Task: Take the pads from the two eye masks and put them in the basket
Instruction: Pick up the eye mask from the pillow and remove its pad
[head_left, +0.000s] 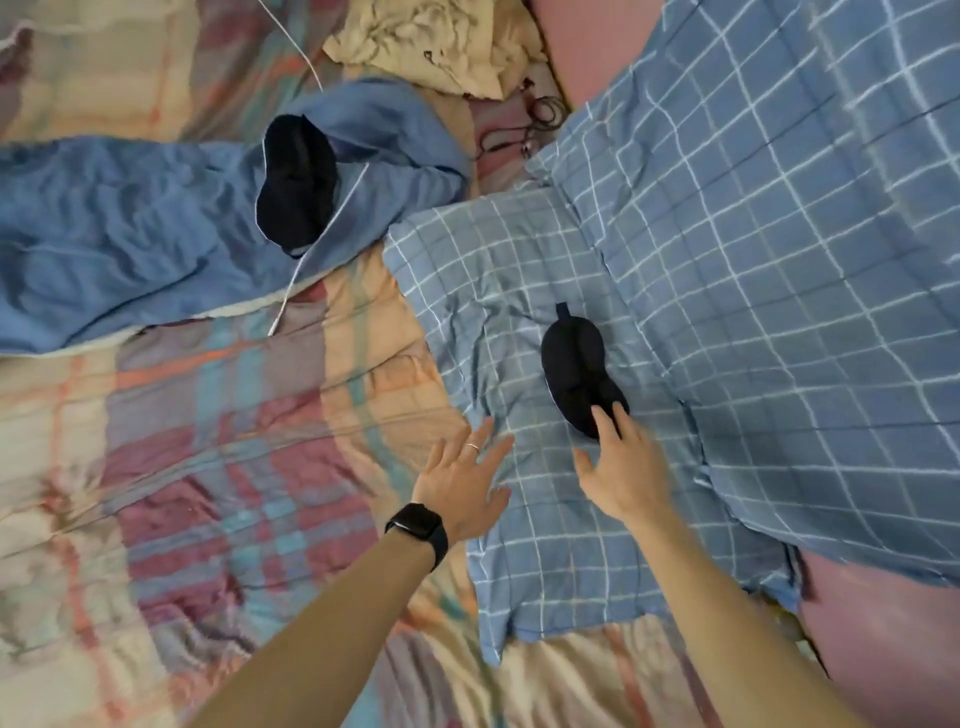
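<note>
A black eye mask (576, 369) lies on the blue checked pillowcase (519, 291), its strap end pointing away from me. My right hand (623, 467) reaches over it, fingers apart, with two fingertips touching the mask's near end. My left hand (462, 480), wearing a ring and a black wrist watch, hovers flat and spread just left of the mask, holding nothing. A second black eye mask (297, 182) rests farther off on a crumpled blue garment (130, 223). No basket and no loose pads are in view.
A plaid quilt (208, 467) covers the bed on the left. A large blue checked duvet (779, 260) fills the right. Crumpled beige cloth (441, 41) and a tangle of thin cords (535, 124) lie at the top. Pink sheet (893, 639) shows at lower right.
</note>
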